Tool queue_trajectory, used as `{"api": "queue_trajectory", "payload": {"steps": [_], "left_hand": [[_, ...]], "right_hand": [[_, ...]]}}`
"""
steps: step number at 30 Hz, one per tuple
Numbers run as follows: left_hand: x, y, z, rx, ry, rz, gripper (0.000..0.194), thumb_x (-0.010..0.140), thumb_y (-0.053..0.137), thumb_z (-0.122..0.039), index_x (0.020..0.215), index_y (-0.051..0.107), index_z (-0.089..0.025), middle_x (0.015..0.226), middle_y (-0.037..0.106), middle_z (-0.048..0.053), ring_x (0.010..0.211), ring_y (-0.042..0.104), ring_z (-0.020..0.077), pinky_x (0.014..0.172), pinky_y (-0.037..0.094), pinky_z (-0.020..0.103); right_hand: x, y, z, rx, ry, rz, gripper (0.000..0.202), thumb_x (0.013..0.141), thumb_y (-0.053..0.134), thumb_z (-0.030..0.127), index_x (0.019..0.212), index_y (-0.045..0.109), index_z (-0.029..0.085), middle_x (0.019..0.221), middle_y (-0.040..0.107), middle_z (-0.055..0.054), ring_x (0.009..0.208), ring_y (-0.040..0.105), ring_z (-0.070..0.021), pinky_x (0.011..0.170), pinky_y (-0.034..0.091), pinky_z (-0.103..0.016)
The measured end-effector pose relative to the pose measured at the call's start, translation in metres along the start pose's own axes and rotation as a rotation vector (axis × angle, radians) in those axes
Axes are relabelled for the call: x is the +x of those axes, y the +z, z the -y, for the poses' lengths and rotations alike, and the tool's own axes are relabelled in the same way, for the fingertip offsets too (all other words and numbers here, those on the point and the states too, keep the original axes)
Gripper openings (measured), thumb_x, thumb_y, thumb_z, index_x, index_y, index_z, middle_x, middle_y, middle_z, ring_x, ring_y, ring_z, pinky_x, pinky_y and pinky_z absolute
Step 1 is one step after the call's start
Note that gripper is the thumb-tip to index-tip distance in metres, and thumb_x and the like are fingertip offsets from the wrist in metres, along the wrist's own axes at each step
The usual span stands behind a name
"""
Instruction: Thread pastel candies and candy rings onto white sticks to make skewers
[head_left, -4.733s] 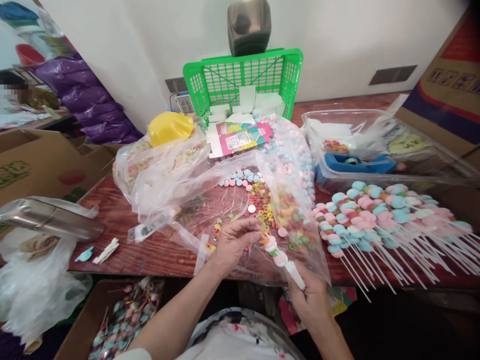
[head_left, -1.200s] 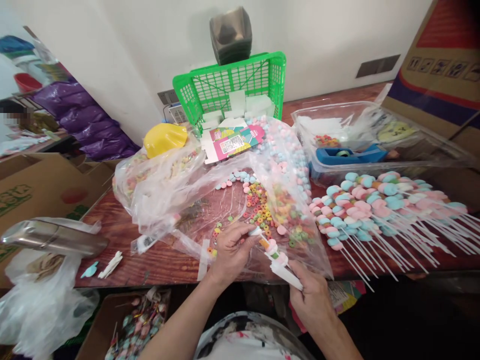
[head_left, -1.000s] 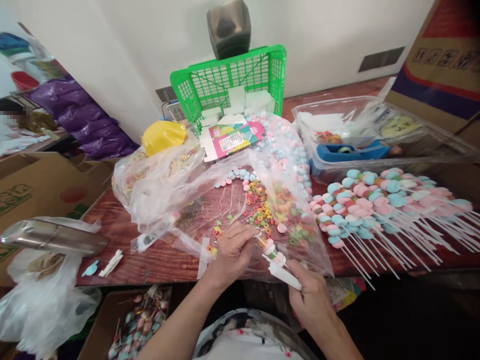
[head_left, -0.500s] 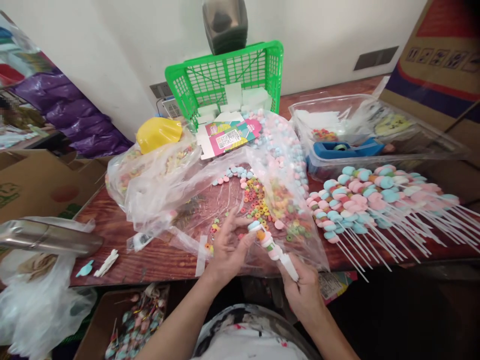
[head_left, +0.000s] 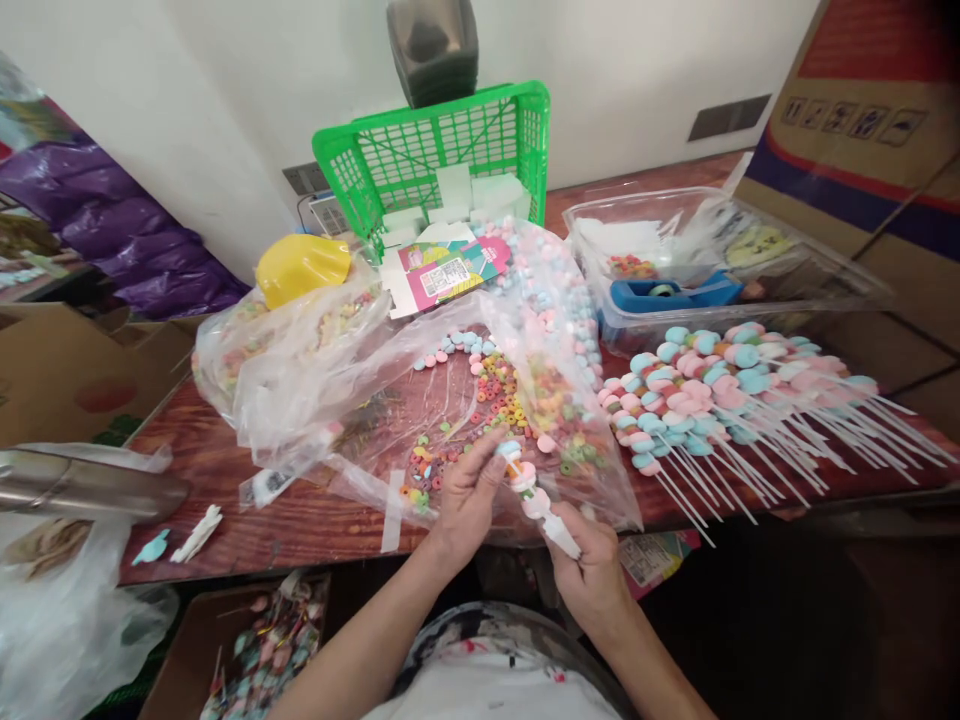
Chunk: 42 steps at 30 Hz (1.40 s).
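Note:
My right hand (head_left: 589,565) is closed round the lower end of a marshmallow skewer (head_left: 531,492), where a flat white piece shows beside the thumb. Pink and white marshmallows with orange and green rings between them are threaded along it, and a blue one tops it. At that upper end my left hand (head_left: 466,495) is closed, thumb and fingertips against the blue marshmallow. Beyond the hands, loose fruit-coloured cereal rings (head_left: 504,395) and blue and pink marshmallows (head_left: 465,343) lie on a clear plastic bag (head_left: 442,400).
Finished marshmallow skewers (head_left: 697,390) are piled on the right. Behind them stands a clear tub (head_left: 645,205) with a blue tape dispenser (head_left: 675,292). A green basket (head_left: 435,125) is at the back. On the left lie a steel flask (head_left: 90,480) and white sticks (head_left: 196,533).
My left hand's fingers, spread apart before, have drawn together at the skewer's blue end. My right hand keeps its hold. The whole view has shifted slightly.

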<state>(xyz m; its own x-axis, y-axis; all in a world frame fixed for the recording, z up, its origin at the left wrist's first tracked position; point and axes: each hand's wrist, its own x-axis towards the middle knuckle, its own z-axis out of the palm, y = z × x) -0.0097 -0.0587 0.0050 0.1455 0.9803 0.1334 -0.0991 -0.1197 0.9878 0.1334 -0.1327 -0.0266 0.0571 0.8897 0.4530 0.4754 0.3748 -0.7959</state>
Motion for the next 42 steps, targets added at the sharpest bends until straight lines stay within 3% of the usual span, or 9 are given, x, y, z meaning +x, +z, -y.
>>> {"api": "queue_trajectory", "payload": {"steps": [3, 6, 15, 23, 29, 32, 36, 39, 42], "left_hand": [[0.007, 0.006, -0.009, -0.277, -0.171, -0.031, 0.042, 0.084, 0.057, -0.051, 0.111, 0.066, -0.019, 0.095, 0.074, 0.009, 0.082, 0.07, 0.0212, 0.074, 0.055, 0.035], [0.011, 0.011, -0.012, -0.309, -0.272, 0.008, 0.038, 0.081, 0.059, -0.051, 0.082, 0.069, -0.014, 0.075, 0.072, 0.008, 0.069, 0.068, 0.0192, 0.062, 0.053, 0.029], [0.006, 0.027, -0.013, -0.303, -0.295, -0.029, 0.031, 0.075, 0.067, -0.047, 0.064, 0.054, -0.02, 0.049, 0.055, -0.003, 0.041, 0.05, 0.011, 0.036, 0.035, 0.021], [0.018, 0.033, -0.036, -0.499, -0.3, -0.059, 0.029, 0.075, 0.067, -0.038, 0.066, 0.046, -0.02, 0.05, 0.046, -0.007, 0.035, 0.038, 0.0059, 0.036, 0.035, 0.02], [0.02, 0.051, -0.034, -0.595, -0.403, -0.009, 0.038, 0.066, 0.075, -0.044, 0.064, 0.047, -0.019, 0.044, 0.044, -0.009, 0.032, 0.037, 0.0055, 0.035, 0.036, 0.019], [0.028, 0.049, -0.028, -0.671, -0.366, -0.013, 0.035, 0.069, 0.074, -0.046, 0.08, 0.056, -0.019, 0.057, 0.059, -0.004, 0.048, 0.057, 0.0116, 0.047, 0.048, 0.022], [0.033, 0.024, -0.018, -0.634, -0.274, 0.014, 0.046, 0.074, 0.071, -0.046, 0.111, 0.056, -0.024, 0.098, 0.07, 0.005, 0.091, 0.066, 0.0202, 0.071, 0.055, 0.031], [0.027, 0.001, -0.009, -0.441, -0.234, -0.019, 0.038, 0.075, 0.071, -0.042, 0.105, 0.063, -0.02, 0.093, 0.071, 0.006, 0.087, 0.066, 0.0189, 0.072, 0.054, 0.029], [0.015, -0.017, 0.0, -0.188, -0.173, 0.048, 0.027, 0.079, 0.066, -0.039, 0.094, 0.068, -0.017, 0.08, 0.071, 0.005, 0.075, 0.065, 0.0167, 0.071, 0.051, 0.028]], "right_hand": [[0.002, 0.0, -0.001, 0.04, 0.009, 0.022, 0.017, 0.084, 0.045, 0.013, 0.076, 0.059, 0.018, 0.056, 0.051, 0.004, 0.048, 0.046, -0.0102, 0.049, 0.036, -0.02], [0.004, 0.002, -0.001, 0.07, 0.027, 0.061, 0.019, 0.085, 0.044, 0.013, 0.075, 0.059, 0.018, 0.057, 0.052, 0.004, 0.05, 0.046, -0.0099, 0.05, 0.036, -0.02], [0.006, 0.013, 0.014, 0.044, 0.026, 0.052, 0.024, 0.073, 0.041, 0.006, 0.078, 0.059, 0.019, 0.065, 0.059, 0.001, 0.057, 0.055, -0.0131, 0.058, 0.039, -0.022], [0.007, 0.003, 0.028, -0.035, 0.091, 0.081, 0.031, 0.07, 0.039, 0.003, 0.08, 0.062, 0.02, 0.073, 0.065, -0.001, 0.068, 0.06, -0.0155, 0.066, 0.043, -0.024], [0.006, 0.006, 0.026, -0.105, -0.022, -0.03, 0.033, 0.07, 0.038, 0.006, 0.083, 0.064, 0.02, 0.065, 0.062, 0.0, 0.059, 0.059, -0.015, 0.059, 0.041, -0.023], [0.019, -0.024, 0.016, -0.25, -0.041, -0.073, 0.032, 0.07, 0.041, 0.01, 0.086, 0.066, 0.019, 0.068, 0.065, -0.002, 0.06, 0.061, -0.0158, 0.057, 0.042, -0.023], [0.053, -0.104, -0.004, -0.768, 0.156, -0.195, 0.027, 0.075, 0.046, 0.014, 0.087, 0.069, 0.016, 0.064, 0.066, -0.005, 0.054, 0.058, -0.0156, 0.053, 0.04, -0.023], [0.081, -0.149, -0.019, -1.212, 0.426, -0.084, 0.024, 0.077, 0.052, 0.016, 0.094, 0.07, 0.016, 0.074, 0.069, -0.009, 0.066, 0.063, -0.0189, 0.06, 0.041, -0.025], [0.094, -0.158, -0.033, -1.249, 0.46, -0.004, 0.02, 0.077, 0.055, 0.016, 0.09, 0.07, 0.016, 0.078, 0.069, -0.01, 0.071, 0.064, -0.0205, 0.062, 0.041, -0.027]]}}
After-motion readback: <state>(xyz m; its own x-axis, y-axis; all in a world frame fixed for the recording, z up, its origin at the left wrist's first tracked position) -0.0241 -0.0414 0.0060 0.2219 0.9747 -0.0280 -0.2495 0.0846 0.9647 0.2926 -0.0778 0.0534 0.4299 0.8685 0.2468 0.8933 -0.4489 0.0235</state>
